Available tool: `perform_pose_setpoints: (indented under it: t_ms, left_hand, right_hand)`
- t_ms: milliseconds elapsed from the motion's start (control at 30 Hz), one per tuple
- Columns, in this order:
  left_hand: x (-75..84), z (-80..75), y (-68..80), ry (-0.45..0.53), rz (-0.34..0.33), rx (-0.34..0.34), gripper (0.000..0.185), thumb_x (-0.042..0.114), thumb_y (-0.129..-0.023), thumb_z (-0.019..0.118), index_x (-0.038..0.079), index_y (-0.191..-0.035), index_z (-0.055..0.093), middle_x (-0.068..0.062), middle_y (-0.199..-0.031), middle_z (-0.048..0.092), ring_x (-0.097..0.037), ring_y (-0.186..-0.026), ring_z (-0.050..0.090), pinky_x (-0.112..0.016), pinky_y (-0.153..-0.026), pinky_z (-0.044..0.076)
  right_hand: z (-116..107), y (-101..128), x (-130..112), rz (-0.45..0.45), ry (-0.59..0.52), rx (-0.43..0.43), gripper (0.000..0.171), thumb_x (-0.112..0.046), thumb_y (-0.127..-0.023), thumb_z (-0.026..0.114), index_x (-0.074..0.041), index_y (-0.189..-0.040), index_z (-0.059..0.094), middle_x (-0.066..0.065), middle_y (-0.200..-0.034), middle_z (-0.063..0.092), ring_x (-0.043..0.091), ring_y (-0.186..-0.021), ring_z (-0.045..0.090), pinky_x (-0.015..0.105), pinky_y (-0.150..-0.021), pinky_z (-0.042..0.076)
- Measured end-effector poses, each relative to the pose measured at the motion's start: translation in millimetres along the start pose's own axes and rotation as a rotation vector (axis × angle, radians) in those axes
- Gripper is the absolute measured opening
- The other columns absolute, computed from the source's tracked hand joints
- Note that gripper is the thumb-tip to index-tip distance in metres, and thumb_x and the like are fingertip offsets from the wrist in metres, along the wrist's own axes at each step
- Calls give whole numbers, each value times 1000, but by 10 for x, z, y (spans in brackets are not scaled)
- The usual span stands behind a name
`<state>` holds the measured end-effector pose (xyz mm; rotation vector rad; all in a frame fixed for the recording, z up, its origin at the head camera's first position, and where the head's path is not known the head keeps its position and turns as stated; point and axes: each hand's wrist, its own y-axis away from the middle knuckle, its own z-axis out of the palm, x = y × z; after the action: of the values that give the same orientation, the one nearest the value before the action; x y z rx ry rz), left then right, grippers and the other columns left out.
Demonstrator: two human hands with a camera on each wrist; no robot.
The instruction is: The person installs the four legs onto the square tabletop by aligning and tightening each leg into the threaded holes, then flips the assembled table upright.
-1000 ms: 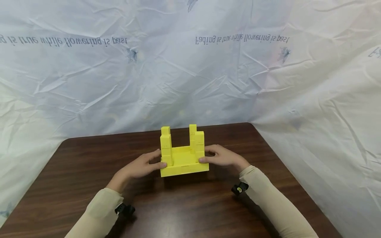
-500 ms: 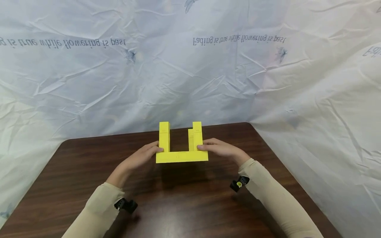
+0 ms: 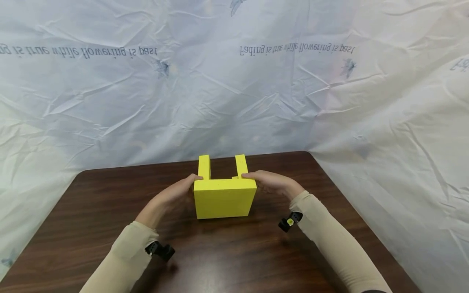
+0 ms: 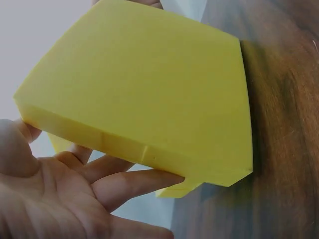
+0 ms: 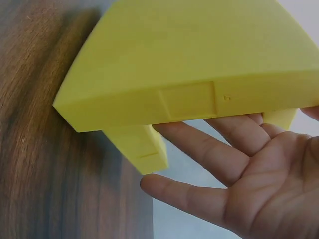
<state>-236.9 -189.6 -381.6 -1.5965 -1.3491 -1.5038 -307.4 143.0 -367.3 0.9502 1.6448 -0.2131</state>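
**Two hands tilting a yellow block piece above a wooden table**

The left hand [image 3: 172,197] is pressing straight, relaxed fingers [image 4: 134,181] against the left side of a yellow block piece [image 3: 224,197], with the thumb lying at its upper edge. The right hand [image 3: 272,184] is doing the same on the opposite side, its extended fingers [image 5: 209,152] lying flat beneath the edge of the slab; neither hand is curling around it. The piece is sitting between the palms, near the middle of the table's far half, its broad flat face turning toward the person and two upright posts pointing away behind it. Whether its lower edge is touching the dark wooden table [image 3: 91,228] cannot be told. Beige sleeves [image 3: 329,244] are covering both forearms. A crinkled white sheet [image 3: 146,101] with printed lettering is hanging behind the table.
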Motion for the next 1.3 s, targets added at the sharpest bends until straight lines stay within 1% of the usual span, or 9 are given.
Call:
perform_pose_setpoints:
  t_ms: [167, 367, 467, 600, 733, 867, 967, 1133, 1300]
  left_hand:
    - [-73, 16, -41, 67, 12, -75, 59, 47, -116, 28, 8, -159, 36, -20, -147, 50, -31, -122, 63, -56, -105, 50]
    - [-90, -12, -87, 82, 35, -111, 57, 48, -116, 25, 6, -146, 50, -17, -134, 59, -30, -115, 66, -52, -102, 53]
    - [-65, -30, -98, 79, 16, -107, 60, 51, -115, 26, 7, -154, 43, -17, -138, 55, -30, -118, 66, -52, -103, 52]
    - [-35, -35, -92, 54, -31, -55, 77, 63, -112, 27, 7, -165, 26, -22, -151, 46, -38, -132, 58, -59, -111, 45]
    - [-23, -32, 24, -121, -7, 98, 99, 79, -103, 20, 4, -167, 21, -28, -163, 35, -48, -144, 47, -70, -117, 33]
    - [-124, -36, 266, -255, 107, 274, 89, 72, -107, 30, 12, -170, 15, -26, -166, 34, -48, -149, 39, -72, -116, 32]
    - [-261, -13, 389, -301, 208, 318, 85, 59, -108, 52, 20, -171, 11, -23, -167, 35, -47, -153, 33, -72, -115, 33]
    - [-437, 108, 367, -414, 269, 357, 90, 52, -99, 73, 18, -168, 26, -20, -161, 46, -46, -149, 40, -71, -110, 41]
    - [-534, 179, 292, -435, 271, 290, 81, 45, -96, 78, 12, -161, 42, -21, -156, 52, -47, -143, 49, -66, -106, 48]
  right_hand:
    - [9, -55, 44, 22, -17, 21, 76, -57, -109, 46, -5, -163, 38, 18, -171, 28, 44, -158, 23, 70, -123, 20]
    - [12, -96, 54, -7, -77, 22, 63, -55, -110, 43, -5, -145, 57, 13, -133, 65, 35, -138, 55, 65, -121, 29]
    - [10, -110, 42, -23, -93, 3, 63, -57, -110, 41, -3, -136, 61, 12, -119, 72, 30, -123, 66, 61, -120, 33]
    - [8, -88, 34, 5, -74, 37, 85, -75, -105, 36, -7, -154, 48, 15, -135, 66, 35, -133, 60, 63, -120, 32]
    - [8, 44, 78, -8, -4, 183, 106, -90, -95, 27, -9, -161, 42, 18, -152, 54, 42, -145, 47, 67, -121, 26]
    - [40, 189, 221, -264, -27, 270, 82, -66, -109, 38, -3, -163, 38, 23, -162, 44, 44, -151, 37, 67, -122, 27]
    - [100, 255, 341, -418, -11, 311, 73, -41, -110, 59, -4, -166, 31, 22, -165, 39, 44, -153, 35, 65, -119, 34]
    - [242, 276, 474, -426, 160, 392, 86, -30, -97, 81, -11, -166, 34, 16, -166, 40, 41, -152, 36, 67, -117, 36]
    - [358, 251, 509, -396, 275, 423, 81, -29, -91, 87, -6, -158, 48, 12, -154, 56, 39, -147, 46, 64, -116, 39]
